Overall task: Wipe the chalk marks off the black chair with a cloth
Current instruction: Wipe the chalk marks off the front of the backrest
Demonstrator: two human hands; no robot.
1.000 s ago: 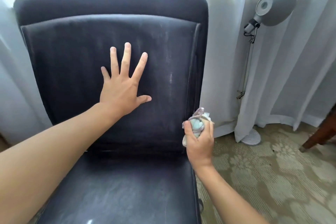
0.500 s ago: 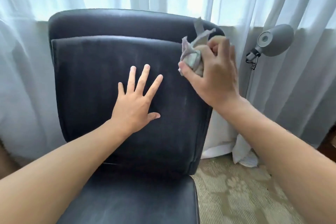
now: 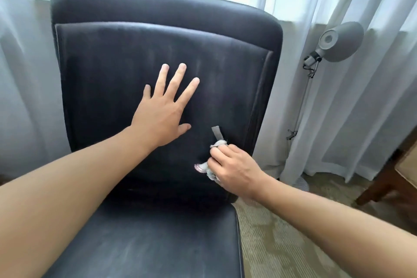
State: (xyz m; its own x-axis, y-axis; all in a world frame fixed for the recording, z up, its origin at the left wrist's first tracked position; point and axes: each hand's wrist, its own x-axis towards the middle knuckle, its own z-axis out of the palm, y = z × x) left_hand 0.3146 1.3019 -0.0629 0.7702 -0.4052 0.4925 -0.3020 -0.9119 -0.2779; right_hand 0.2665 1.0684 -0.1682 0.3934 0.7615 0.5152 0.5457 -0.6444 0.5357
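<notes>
The black chair (image 3: 126,56) filled the frame's centre, faint chalk marks (image 3: 203,63) hazing its upper backrest. The left hand (image 3: 164,108) lay flat and spread, bracing it. At lower right, the right hand (image 3: 234,169) clutched the bunched cloth (image 3: 206,168) against the backrest, mid-wipe; the next stroke probably needed to travel upward.

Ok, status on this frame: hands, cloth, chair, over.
Left hand flat on the chair backrest, fingers spread. Right hand grips the cloth against the lower right backrest. Faint chalk haze up top. Nothing in the way.
</notes>
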